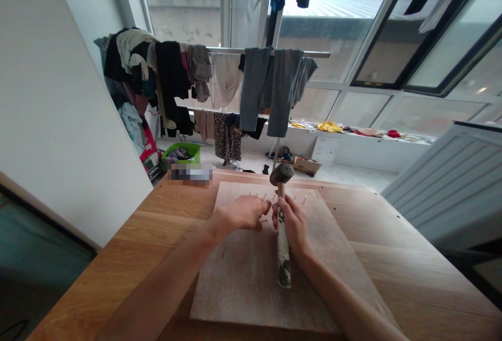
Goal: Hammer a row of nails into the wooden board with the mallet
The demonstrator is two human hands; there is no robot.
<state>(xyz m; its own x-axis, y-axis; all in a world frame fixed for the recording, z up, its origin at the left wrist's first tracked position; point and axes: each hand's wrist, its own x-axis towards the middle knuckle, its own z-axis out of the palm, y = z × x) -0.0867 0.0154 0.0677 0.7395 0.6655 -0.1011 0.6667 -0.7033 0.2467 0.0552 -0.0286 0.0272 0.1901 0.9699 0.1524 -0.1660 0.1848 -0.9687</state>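
My right hand (293, 224) is wrapped round the pale wooden handle of a hammer (282, 215), whose dark head is raised above the far part of a grey wooden board (251, 283). My left hand (242, 212) rests on the board just left of the hammer, fingers pinched together on a small nail (264, 220). Several nails (259, 194) stand in a row along the board's far edge, just beyond both hands.
The board lies on a wooden table (411, 268). Beyond it a drying rack (270, 53) hung with clothes stands before large windows. A green basket (184, 151) sits on the floor at left. A white wall (58, 121) is at left, a grey panel (455, 184) at right.
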